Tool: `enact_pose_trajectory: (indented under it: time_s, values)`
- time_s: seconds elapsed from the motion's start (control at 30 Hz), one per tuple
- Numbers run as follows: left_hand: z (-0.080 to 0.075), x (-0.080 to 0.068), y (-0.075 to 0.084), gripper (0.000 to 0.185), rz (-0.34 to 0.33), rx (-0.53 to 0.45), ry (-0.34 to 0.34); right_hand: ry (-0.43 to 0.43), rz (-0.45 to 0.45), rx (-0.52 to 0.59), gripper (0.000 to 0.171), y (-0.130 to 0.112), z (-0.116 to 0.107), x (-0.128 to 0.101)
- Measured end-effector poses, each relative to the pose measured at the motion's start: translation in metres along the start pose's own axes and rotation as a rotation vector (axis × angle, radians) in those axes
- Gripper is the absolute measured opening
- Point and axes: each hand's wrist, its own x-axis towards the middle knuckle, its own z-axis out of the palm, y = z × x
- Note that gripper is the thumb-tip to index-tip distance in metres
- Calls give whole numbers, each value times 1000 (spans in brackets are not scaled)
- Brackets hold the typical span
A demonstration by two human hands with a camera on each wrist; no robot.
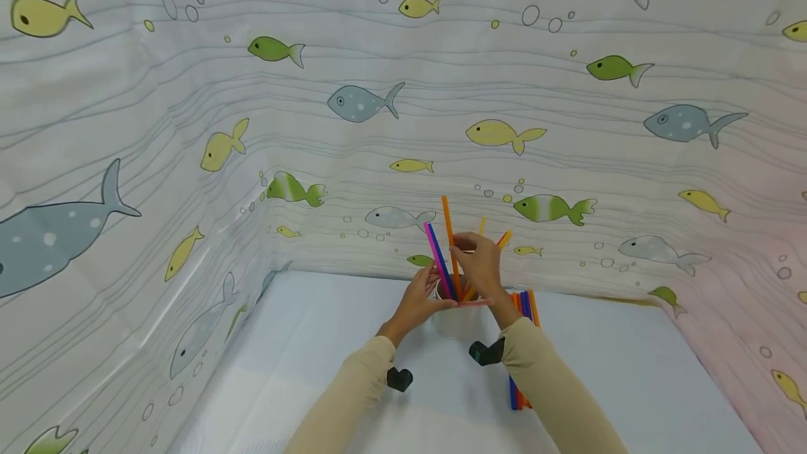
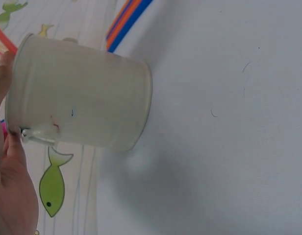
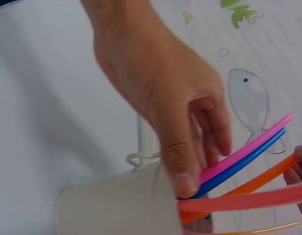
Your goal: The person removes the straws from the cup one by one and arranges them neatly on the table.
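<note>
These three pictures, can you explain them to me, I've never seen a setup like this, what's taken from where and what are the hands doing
A person wears three cameras: one on the head, one on each wrist. The head view looks down at both hands over a pale table walled with fish-print cloth. The left hand grips the rim of a white cup, which the left wrist view shows sideways. The right hand pinches an orange straw among the coloured straws standing in the cup; its fingers show close up in the right wrist view. More loose straws lie on the table beside the cup.
</note>
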Motion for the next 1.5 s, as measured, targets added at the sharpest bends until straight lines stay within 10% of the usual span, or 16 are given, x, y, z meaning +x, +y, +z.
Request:
enact_pose_trajectory:
  time_s: [0.7,1.5]
  values:
    - [-1,-6,3,98,20,16,9,161,-160,101,21,-49,-55,18]
    - [0,-5,2,95,-1,-10,9,270,82,-170,24,29,-124,-13]
